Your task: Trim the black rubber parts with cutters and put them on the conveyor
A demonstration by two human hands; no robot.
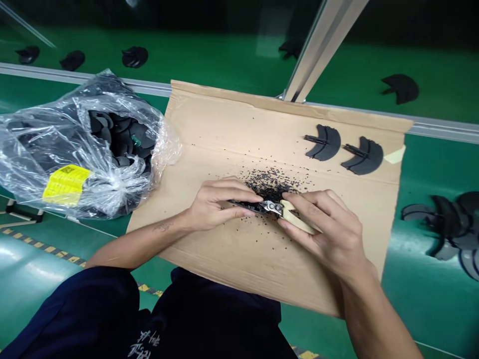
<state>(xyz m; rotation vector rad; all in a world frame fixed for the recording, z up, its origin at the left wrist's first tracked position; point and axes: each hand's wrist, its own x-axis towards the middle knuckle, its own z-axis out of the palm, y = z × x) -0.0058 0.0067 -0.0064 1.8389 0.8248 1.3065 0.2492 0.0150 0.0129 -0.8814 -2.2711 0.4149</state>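
Note:
Between the thumb and fingers of my left hand (pixel 217 202) is a black plastic part (pixel 245 204), seen nearly edge-on. My right hand (pixel 329 224) is closed around the cream handles of a pair of nippers (pixel 297 219). The metal jaws of the nippers touch the right end of the part. Just beyond them lies a pile of small black clippings (pixel 271 184), scattered over the cardboard sheet (pixel 232 264). Farther back on the cardboard rest two curved black parts (pixel 325 143), each with a thin stem.
A clear plastic bag (pixel 45 134) with a yellow label, full of black parts, lies at the left. More black parts (pixel 449 219) are heaped at the right on the green surface. A metal frame post (pixel 322 50) rises behind the cardboard, beside glass panels.

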